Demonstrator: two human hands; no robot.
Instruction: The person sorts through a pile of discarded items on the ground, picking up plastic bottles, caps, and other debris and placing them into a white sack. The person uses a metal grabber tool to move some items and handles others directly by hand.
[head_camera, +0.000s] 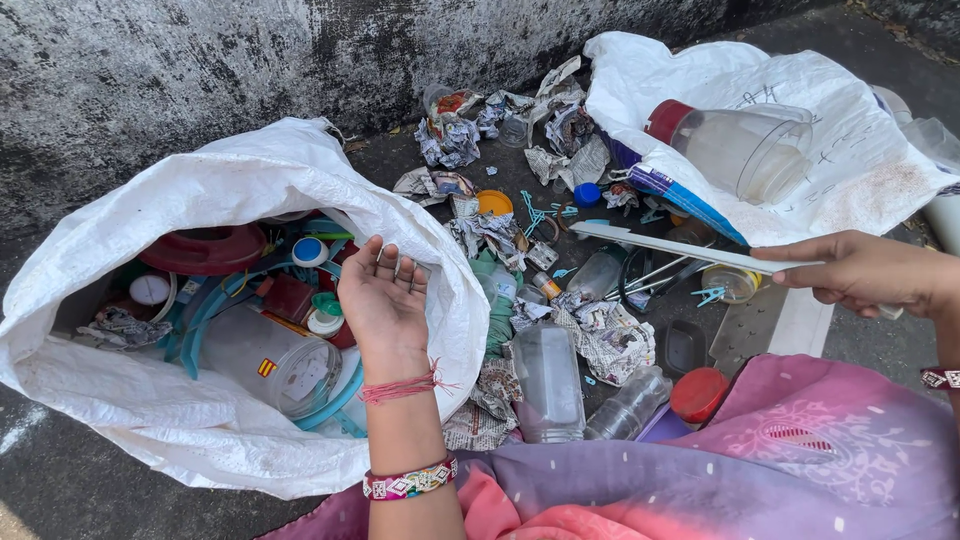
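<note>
Left hand (383, 300) open, empty, over white sack (200, 190) of plastic jars, lids; right hand (868, 272) clamped on white strip (680, 245).

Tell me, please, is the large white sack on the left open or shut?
Open: the white sack gapes wide, showing plastic jars and lids inside, with the left hand at its mouth.

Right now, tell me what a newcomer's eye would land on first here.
The big white sack at left, gaping open and stuffed with plastic jars and lids, with the left hand palm-up and empty over its mouth. At right, the right hand grips a long white strip above the littered ground.
</note>
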